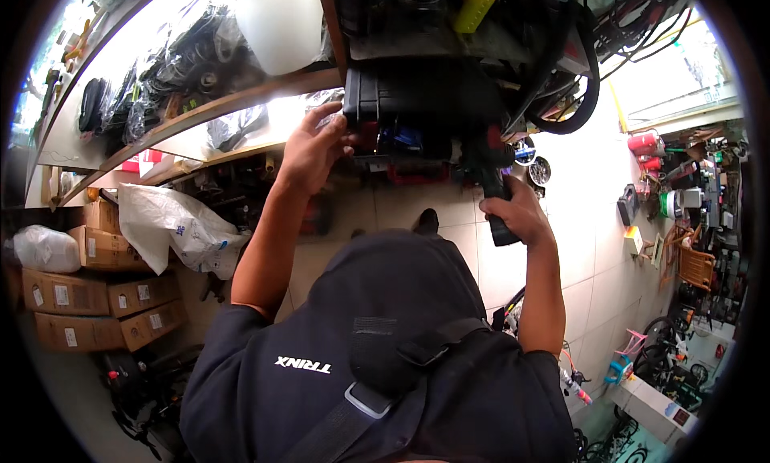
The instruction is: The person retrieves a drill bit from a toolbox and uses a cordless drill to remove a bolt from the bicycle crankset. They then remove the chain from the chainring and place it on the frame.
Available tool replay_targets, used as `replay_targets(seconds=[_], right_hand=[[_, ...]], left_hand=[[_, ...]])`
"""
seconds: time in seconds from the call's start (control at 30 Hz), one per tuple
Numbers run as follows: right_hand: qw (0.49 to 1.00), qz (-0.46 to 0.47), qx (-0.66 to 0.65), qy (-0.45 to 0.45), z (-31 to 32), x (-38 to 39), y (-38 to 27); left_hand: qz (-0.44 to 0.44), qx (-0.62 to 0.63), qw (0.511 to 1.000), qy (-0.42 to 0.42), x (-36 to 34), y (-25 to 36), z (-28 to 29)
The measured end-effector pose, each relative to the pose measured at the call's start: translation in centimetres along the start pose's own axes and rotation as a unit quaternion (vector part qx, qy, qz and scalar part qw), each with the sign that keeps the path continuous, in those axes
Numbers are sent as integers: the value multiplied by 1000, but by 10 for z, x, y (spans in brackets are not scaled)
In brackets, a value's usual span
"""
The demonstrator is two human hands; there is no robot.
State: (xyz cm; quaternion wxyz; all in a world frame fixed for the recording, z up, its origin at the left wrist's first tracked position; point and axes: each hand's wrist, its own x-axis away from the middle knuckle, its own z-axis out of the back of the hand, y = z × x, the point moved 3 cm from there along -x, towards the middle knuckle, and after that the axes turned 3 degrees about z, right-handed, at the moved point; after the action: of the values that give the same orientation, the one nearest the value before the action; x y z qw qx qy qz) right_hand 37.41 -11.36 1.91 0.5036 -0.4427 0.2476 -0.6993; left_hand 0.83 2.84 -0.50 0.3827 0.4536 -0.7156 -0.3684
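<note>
A dark cordless power tool (497,174), with a black base and a red part near its top, is gripped in my right hand (516,208) at the right of centre. My left hand (319,142) has its fingers curled at the left corner of a black tool case (409,94) on a shelf unit at the top centre. Below the case's upper part, blue and dark red items (401,138) show in shadow, with a red handle (417,172) beneath them. Part of what my left fingertips touch is hidden.
Wooden shelves (160,134) with bagged parts line the left, above stacked cardboard boxes (64,291) and a white sack (168,214). Black hoses (589,70) hang at upper right. Tiled floor (593,262) runs beside me toward cluttered tools and bicycle parts (666,335).
</note>
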Motion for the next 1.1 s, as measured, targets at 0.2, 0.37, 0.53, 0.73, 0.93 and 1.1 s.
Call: replay_targets(seconds=[0.2,0.37,0.53,0.73,0.93,1.1], right_hand=[[999,-32,-8,25,-2,43,28],[989,-4,-144,37,-8,65,26],[949,107,-296,-10,-31,40,-13],[919,206,-336,-25,-54,5,-48],[920,258,-295,9,-70,-6,-65],[930,220,-272,-109,-59,-2,-67]], left_hand=[[-89,-326,939,68,18,-8,7],[-105,-330,935,77,33,-41,12],[-191,-263,939,109,65,-42,-13],[-47,188,967,-165,51,-22,-134],[7,319,937,-142,46,-1,-141],[55,376,907,-182,39,-5,-143]])
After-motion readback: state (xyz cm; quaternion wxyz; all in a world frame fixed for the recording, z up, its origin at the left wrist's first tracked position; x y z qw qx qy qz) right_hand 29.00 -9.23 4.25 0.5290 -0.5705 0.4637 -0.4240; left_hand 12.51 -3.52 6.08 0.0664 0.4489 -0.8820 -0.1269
